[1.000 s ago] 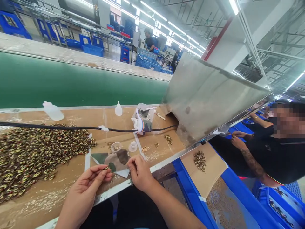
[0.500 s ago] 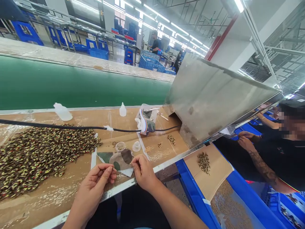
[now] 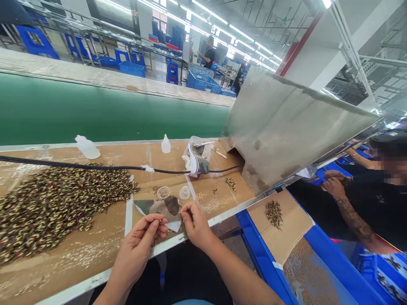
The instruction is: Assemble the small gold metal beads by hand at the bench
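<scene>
Fingers of left hand (image 3: 137,245) and right hand (image 3: 197,226) stay pinched near camouflage cloth (image 3: 163,207), grasping what I cannot tell; same step seems continuing.

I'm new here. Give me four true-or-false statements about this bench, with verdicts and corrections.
1. The person's left hand is nearer the large heap of small dark-and-yellow pieces than the right hand is. True.
2. The heap lies to the right of both hands. False: it lies to their left.
3. A green-and-brown camouflage-patterned sheet lies by the hands. True.
4. A long black cable lies coiled. False: it stretches across the brown cardboard-covered bench.
</scene>
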Available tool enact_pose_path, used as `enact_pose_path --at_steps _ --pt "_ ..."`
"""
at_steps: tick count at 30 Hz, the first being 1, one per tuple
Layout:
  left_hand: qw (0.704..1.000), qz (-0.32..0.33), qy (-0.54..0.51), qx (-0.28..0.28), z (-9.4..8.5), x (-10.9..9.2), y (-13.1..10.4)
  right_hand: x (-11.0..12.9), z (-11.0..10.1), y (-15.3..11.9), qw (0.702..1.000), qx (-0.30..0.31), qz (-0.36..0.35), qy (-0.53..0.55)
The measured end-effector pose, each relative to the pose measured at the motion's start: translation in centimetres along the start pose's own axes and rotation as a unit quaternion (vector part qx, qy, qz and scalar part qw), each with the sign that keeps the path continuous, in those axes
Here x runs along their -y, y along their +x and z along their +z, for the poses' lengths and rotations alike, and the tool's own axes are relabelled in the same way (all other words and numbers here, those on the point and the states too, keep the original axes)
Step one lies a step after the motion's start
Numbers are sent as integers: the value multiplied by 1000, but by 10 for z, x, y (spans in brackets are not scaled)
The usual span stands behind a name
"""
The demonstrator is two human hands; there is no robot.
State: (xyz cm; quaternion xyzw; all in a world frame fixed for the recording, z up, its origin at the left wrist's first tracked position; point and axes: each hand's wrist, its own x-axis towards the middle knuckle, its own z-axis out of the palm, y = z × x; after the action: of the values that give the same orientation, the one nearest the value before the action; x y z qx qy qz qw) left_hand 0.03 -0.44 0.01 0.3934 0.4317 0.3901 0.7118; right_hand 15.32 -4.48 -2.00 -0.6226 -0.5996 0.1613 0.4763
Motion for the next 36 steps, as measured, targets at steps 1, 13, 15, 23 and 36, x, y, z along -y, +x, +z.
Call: enact_pose_path --at_steps 1,13,15,23,36 --pt "1000 5 -4 4 0 0 0 0 0 0 1000 3 -1 2" --pt "992 -18 -88 88 -2 5 8 -14 -41 31 985 37 -70 -152" --pt "990 -15 -104 97 -2 6 7 -15 -47 40 976 45 -87 -194" --pt "985 -15 -127 116 -3 5 8 -21 -54 68 928 92 -181 -311" --pt "983 -30 -137 119 -4 3 7 -12 -58 81 853 134 -290 -413"
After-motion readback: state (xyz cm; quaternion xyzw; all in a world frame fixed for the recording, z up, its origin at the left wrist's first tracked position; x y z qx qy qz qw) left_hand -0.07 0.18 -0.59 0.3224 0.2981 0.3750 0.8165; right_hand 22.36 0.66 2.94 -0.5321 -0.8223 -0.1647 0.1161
